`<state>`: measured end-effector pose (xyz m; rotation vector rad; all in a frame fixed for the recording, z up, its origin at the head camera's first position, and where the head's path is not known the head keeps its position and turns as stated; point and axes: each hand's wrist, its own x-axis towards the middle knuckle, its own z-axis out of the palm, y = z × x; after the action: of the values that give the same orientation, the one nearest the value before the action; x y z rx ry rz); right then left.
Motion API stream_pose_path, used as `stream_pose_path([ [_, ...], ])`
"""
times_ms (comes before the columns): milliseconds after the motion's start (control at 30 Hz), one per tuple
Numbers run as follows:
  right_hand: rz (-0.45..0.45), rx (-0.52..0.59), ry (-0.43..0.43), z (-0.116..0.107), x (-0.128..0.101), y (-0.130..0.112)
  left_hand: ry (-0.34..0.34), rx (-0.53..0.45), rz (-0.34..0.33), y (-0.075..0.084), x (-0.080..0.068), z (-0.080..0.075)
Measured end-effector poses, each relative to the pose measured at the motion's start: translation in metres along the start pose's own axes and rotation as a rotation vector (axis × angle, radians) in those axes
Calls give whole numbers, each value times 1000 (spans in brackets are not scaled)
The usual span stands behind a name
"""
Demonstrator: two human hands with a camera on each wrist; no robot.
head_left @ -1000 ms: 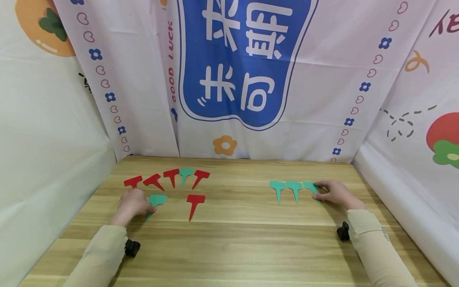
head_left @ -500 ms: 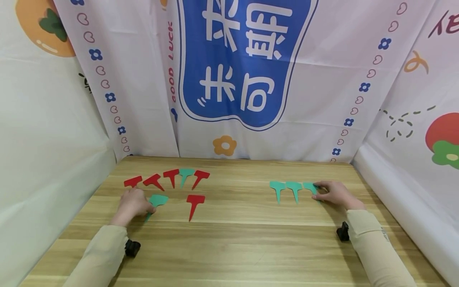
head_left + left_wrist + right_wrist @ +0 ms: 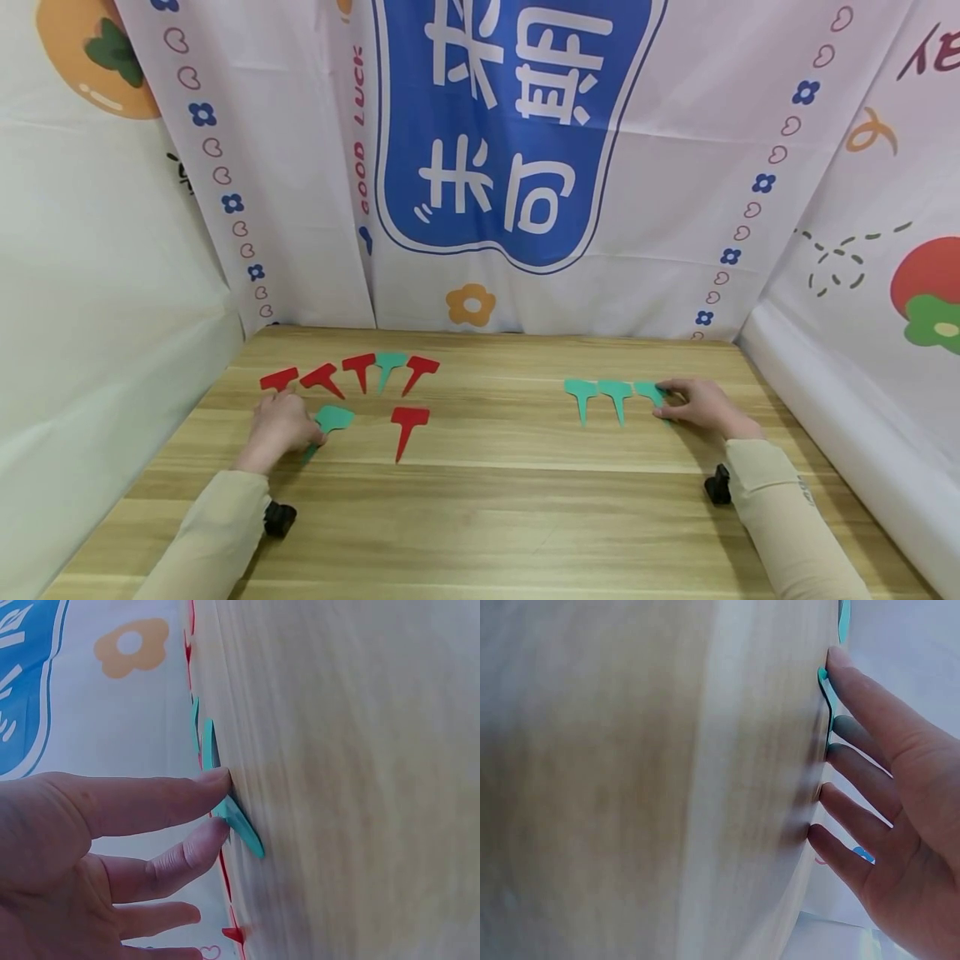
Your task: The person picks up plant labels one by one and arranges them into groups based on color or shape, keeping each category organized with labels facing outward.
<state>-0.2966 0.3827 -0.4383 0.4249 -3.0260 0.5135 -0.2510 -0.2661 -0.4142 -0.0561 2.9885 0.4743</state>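
In the head view my left hand (image 3: 283,429) pinches the stem of a green T-shaped plant label (image 3: 334,417) between thumb and index finger. The left wrist view shows this label (image 3: 240,825) tilted at the fingertips, its other fingers extended. Just beyond that hand lies a red plant label (image 3: 279,379), partly covered by it. On the right, my right hand (image 3: 701,404) holds another green plant label (image 3: 649,389) low at the tabletop, thumb on the stem side and index finger at its head. From the right wrist, that label (image 3: 826,694) appears edge-on between thumb and fingers.
Two green labels (image 3: 581,388) stand in line left of my right hand. A back row at left has red labels (image 3: 358,362) and one green label (image 3: 390,360). A lone red label (image 3: 409,417) lies nearer on the wooden table (image 3: 495,517). Printed cloth (image 3: 300,208) encloses the table.
The green label in my left hand has turned slightly, its head shifting a little to the right. My right hand and the other labels stay in place.
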Motion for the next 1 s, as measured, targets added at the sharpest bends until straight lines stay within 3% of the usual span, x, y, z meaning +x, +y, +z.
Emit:
stream_pose_path([
  [367,4,-8,-1,1,1,0,-2,8,-12,1,2,2],
  [1000,7,7,-9,0,0,-1,2,3,57,-1,3,1],
])
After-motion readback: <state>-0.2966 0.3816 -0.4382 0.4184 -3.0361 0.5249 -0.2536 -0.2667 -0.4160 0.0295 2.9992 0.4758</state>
